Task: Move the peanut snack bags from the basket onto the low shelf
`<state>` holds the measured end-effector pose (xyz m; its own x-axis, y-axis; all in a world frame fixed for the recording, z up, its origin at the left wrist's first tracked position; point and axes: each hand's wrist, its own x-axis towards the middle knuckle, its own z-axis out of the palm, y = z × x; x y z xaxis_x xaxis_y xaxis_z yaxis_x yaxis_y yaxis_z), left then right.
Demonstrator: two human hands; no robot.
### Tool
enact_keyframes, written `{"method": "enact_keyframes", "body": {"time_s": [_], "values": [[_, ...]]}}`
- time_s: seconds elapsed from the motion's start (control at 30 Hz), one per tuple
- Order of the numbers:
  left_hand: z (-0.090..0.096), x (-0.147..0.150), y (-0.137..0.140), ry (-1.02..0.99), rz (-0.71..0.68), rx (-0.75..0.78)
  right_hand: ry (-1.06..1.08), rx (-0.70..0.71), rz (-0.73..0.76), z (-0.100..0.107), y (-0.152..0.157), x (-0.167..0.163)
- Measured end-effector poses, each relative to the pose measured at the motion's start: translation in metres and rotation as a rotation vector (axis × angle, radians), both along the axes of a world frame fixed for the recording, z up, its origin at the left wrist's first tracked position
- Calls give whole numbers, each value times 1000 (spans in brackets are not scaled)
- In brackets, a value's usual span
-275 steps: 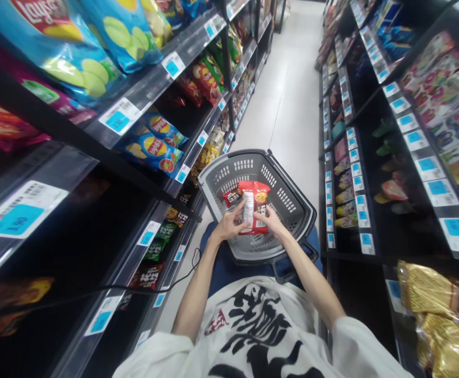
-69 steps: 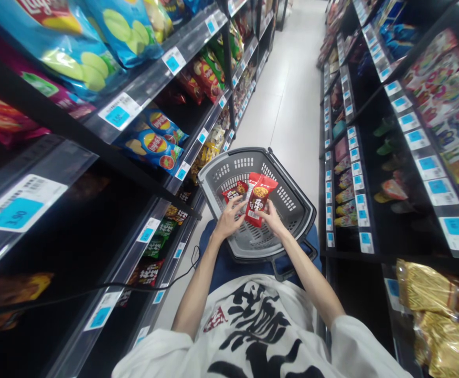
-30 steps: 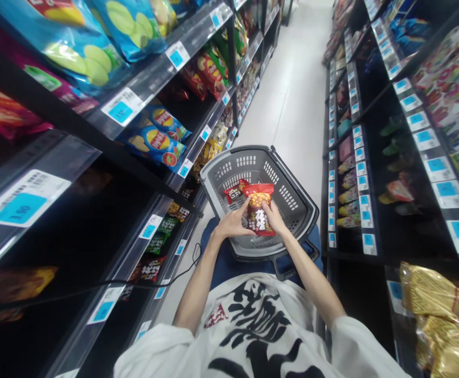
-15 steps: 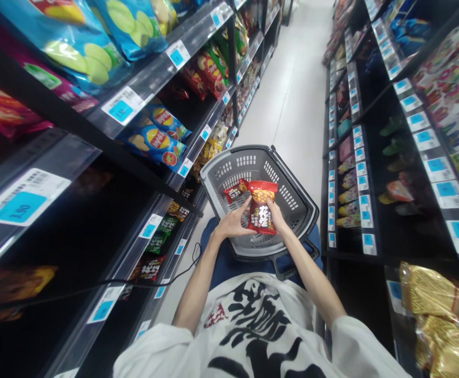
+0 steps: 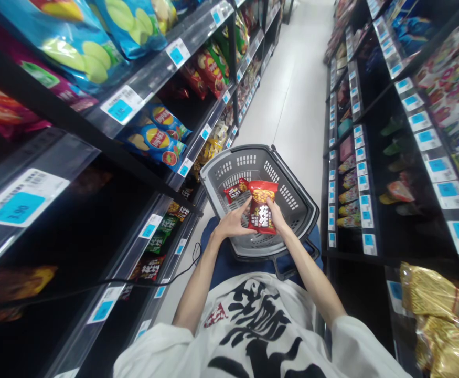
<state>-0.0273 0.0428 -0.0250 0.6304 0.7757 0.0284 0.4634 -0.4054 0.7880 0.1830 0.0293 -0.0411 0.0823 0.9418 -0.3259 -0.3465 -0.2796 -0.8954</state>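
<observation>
A red bag of peanuts (image 5: 263, 207) is held upright over a grey shopping basket (image 5: 229, 169), its printed front facing me. My right hand (image 5: 278, 218) grips the bag's right edge, thumb on the front. At the opposite edge, my left hand (image 5: 233, 221) holds the bag with thumb and index finger spread along its side; the other fingers are partly hidden. A second red snack bag (image 5: 235, 190) lies inside the basket, left of the held one. The basket stands before my knees, its black handle (image 5: 286, 270) folded toward me.
Shelves of chip bags (image 5: 156, 139) with price tags line the left side. On the right, another rack (image 5: 365, 210) holds small packets, and gold packages (image 5: 434, 294) lie low near me. A black cable (image 5: 150, 284) crosses at left. A pale tiled aisle (image 5: 292, 94) runs ahead.
</observation>
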Motion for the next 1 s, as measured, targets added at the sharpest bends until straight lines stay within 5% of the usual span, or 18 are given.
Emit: {"method": "enact_keyframes", "body": {"time_s": [1.0], "values": [[-12, -2, 2, -77, 37, -14, 83, -40, 36, 0, -1, 1]]}}
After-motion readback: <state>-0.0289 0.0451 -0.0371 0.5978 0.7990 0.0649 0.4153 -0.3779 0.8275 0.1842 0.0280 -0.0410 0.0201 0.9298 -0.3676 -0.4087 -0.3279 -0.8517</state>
